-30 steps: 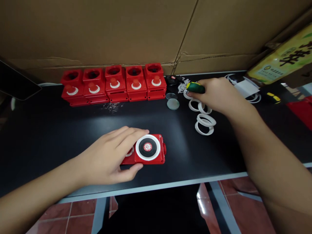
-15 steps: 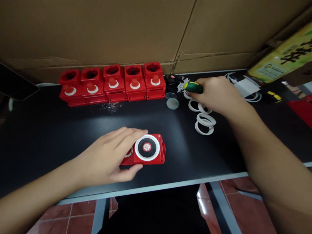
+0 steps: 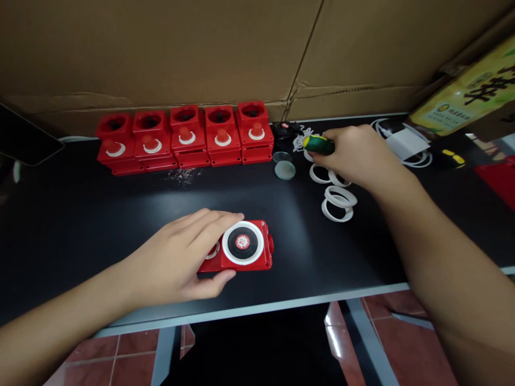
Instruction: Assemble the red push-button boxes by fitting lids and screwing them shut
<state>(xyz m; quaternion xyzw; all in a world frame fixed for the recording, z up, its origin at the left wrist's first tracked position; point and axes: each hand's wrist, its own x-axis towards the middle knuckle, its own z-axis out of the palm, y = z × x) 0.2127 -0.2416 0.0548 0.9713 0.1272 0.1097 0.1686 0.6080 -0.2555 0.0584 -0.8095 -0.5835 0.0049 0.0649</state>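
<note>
I am pressing my left hand (image 3: 181,257) down on a red box (image 3: 251,256) that is lying flat on the black bench (image 3: 80,214), near its front edge. My fingers are lying across the top of the box and my thumb is pushing against its near side, so the hand is clamped on it. The box's white ring (image 3: 229,236) with a dark centre is facing up, just beside my fingertips.

My right hand (image 3: 358,155) is reaching out to the far right part of the bench and is wrapped tight around a screwdriver (image 3: 317,143); only its green and yellow handle is showing, poking out towards the left. I cannot see the tip. This hand is hovering over a scatter of loose white rings (image 3: 338,202), which are lying between it and the bench's front edge.

Two clear round discs (image 3: 285,169) are sitting just left of the rings. Behind them, a row of five red boxes (image 3: 185,136) is standing along the back against a cardboard wall (image 3: 201,48), with a few pale shavings (image 3: 183,176) lying in front of the row. A yellow-green carton (image 3: 470,91) is leaning in at the far right, well apart from the box under my left hand.
</note>
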